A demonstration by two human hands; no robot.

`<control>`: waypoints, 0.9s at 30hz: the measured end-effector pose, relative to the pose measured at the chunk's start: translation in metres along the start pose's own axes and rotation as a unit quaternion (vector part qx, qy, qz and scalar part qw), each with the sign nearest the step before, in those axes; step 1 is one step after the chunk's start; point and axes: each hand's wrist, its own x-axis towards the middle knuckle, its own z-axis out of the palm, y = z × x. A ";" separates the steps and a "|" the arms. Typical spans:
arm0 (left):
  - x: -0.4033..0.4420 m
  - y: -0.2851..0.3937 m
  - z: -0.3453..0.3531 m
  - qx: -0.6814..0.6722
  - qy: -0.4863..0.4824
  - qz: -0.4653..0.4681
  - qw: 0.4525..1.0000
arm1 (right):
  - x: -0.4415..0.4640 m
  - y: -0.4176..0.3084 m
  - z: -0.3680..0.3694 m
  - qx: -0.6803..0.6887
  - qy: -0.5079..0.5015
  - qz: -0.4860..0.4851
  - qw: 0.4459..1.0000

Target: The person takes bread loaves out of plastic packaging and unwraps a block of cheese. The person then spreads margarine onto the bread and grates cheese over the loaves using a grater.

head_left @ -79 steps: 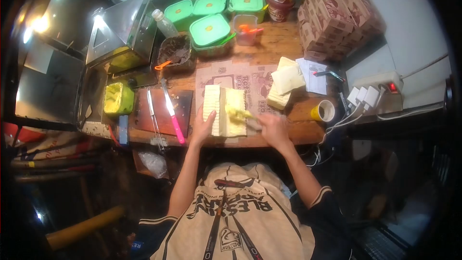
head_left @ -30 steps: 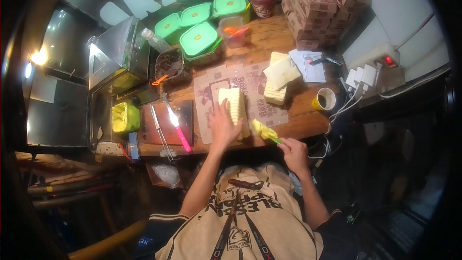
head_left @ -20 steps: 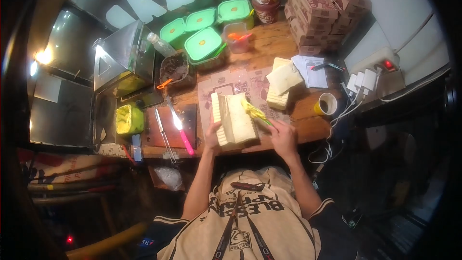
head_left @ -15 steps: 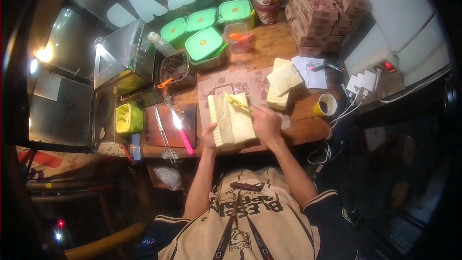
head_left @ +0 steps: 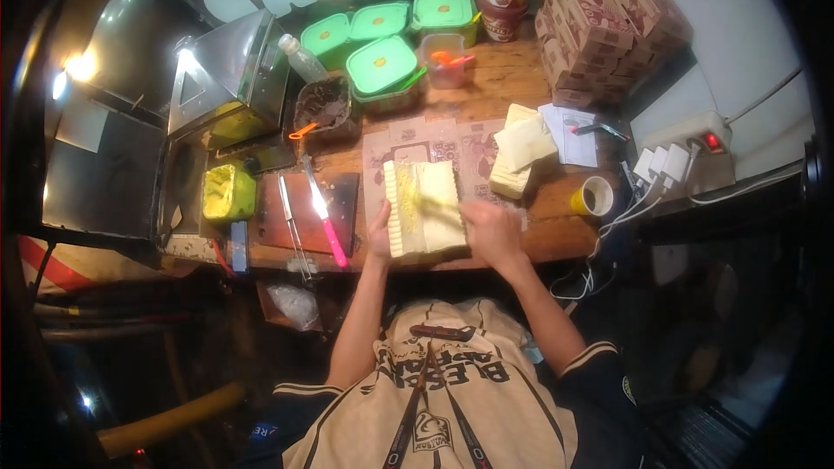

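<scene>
An opened loaf of pale bread (head_left: 441, 208) lies over a flattened printed cardboard box (head_left: 376, 152), with yellow spread on its left half. My left hand (head_left: 380, 231) is closed on the loaf's left edge. To the right, my right hand (head_left: 492, 231) grips a spreader (head_left: 432, 204), blurred by motion, whose tip is over the bread. More bread slices (head_left: 525, 144) are stacked behind and right of that hand. An open tub of yellow spread (head_left: 228, 192) stands at the left. Between tub and loaf, a pink-handled knife (head_left: 331, 239) and metal tongs (head_left: 296, 230) lie on a brown board (head_left: 269, 234).
Green-lidded containers (head_left: 380, 65), a dark spread tub (head_left: 326, 108) and a clear cup (head_left: 446, 69) stand behind. Stacked printed boxes (head_left: 591, 35) are back right. A yellow cup (head_left: 592, 197), papers (head_left: 569, 135) and a power strip (head_left: 695, 141) are at right; a metal box (head_left: 228, 69) stands left.
The loaf, shown folded one second ago, lies opened. My right hand has brought the spreader onto it, and yellow spread now shows on the left half. The camera view has shifted slightly.
</scene>
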 end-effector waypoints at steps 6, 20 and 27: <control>0.001 0.000 0.010 0.018 0.033 0.002 0.999 | -0.011 -0.010 0.038 -0.007 0.014 -0.044 0.999; 0.001 -0.010 0.024 0.003 0.036 0.040 0.999 | 0.016 0.020 -0.002 -0.070 0.059 -0.020 0.996; 0.006 -0.012 0.019 -0.033 0.031 0.032 0.998 | -0.028 0.013 -0.012 -0.134 -0.101 -0.142 0.976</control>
